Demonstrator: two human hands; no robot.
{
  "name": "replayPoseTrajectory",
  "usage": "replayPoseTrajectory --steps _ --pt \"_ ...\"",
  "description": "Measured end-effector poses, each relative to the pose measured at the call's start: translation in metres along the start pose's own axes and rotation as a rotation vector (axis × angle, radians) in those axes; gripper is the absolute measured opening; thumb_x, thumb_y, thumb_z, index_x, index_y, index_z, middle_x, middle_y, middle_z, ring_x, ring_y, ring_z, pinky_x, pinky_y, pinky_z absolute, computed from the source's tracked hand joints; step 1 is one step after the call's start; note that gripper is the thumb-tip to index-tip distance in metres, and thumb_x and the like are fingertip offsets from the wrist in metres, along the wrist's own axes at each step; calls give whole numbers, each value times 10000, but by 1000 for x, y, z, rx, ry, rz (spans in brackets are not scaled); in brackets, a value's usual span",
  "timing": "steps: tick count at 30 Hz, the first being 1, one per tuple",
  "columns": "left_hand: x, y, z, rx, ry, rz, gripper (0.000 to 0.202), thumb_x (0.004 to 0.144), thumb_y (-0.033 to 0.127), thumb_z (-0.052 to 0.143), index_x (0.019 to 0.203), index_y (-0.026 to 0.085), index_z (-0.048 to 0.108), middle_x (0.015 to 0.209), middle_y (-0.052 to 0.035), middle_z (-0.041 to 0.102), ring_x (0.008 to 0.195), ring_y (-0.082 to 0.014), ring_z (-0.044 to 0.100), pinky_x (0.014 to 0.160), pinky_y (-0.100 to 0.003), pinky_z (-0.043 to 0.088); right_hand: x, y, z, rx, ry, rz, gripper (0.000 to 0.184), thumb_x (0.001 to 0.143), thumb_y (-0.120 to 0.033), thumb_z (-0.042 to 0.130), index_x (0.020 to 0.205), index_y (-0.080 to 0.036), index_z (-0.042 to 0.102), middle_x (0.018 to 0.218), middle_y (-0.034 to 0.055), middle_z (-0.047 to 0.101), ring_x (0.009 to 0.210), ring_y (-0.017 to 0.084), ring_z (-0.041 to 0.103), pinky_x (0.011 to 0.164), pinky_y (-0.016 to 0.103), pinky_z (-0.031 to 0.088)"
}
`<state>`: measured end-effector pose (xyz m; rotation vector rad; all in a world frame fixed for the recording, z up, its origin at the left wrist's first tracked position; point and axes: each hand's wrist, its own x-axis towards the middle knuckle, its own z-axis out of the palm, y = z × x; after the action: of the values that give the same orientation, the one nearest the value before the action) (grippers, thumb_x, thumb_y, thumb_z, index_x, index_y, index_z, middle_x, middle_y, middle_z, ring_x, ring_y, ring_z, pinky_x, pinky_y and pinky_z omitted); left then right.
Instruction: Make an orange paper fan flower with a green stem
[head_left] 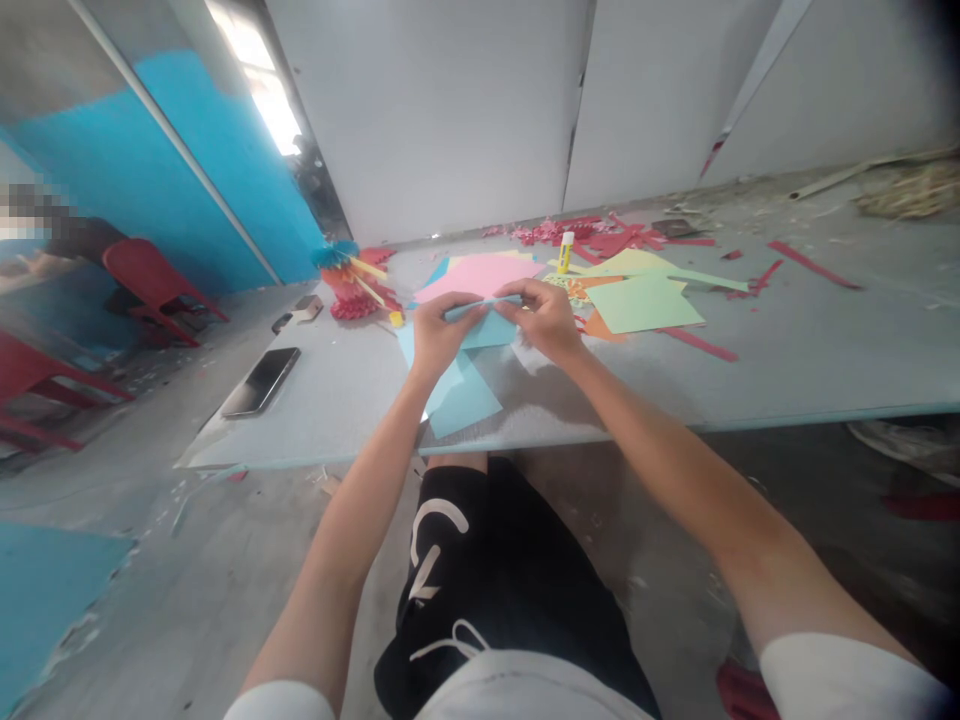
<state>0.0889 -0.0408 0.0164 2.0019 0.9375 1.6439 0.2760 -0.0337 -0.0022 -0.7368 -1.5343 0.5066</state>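
My left hand (439, 330) and my right hand (541, 316) pinch the two ends of a folded light blue paper sheet (489, 322) just above the grey board (787, 350). Fingers of both hands are closed on its folded upper edge. More light blue sheets (461, 395) lie under my left wrist. A pink sheet (480, 274) lies right behind my hands.
Green (645, 303) and yellow paper lie to the right, with a glue stick (565, 251) and red paper scraps (600, 235) behind. A black phone (261, 381) rests at the left, near a red and blue paper craft (349, 283). Red chairs (154, 280) stand far left.
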Motion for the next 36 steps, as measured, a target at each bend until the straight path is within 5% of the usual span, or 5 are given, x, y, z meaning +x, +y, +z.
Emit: replayPoseTrajectory --steps 36 --pt "-1 6 0 9 32 -17 118 815 332 782 831 218 808 883 -44 800 886 -219 741 871 -346 569 1 -5 -2 -46 16 27 210 802 -427 778 879 -232 778 879 31 768 830 203 691 810 363 567"
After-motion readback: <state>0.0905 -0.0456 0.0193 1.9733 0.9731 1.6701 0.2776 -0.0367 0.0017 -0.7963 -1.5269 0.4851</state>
